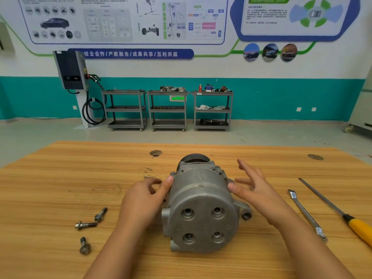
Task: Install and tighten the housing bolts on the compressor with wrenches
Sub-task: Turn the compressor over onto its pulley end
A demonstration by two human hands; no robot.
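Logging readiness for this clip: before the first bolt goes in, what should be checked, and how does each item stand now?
1. Compressor lies on the table, end face toward the camera: ok.
2. Four bolt holes in the end face look empty: ok.
3. A bolt for each hole: cannot tell; only three bolts show, loose to the compressor's left.
4. Wrench within view, on the table to the compressor's right: ok.
5. Right hand free to pick up a tool: ok; fingers spread, thumb on the housing.
6. Left hand free: cannot tell; thumb on the housing, fingers curled.
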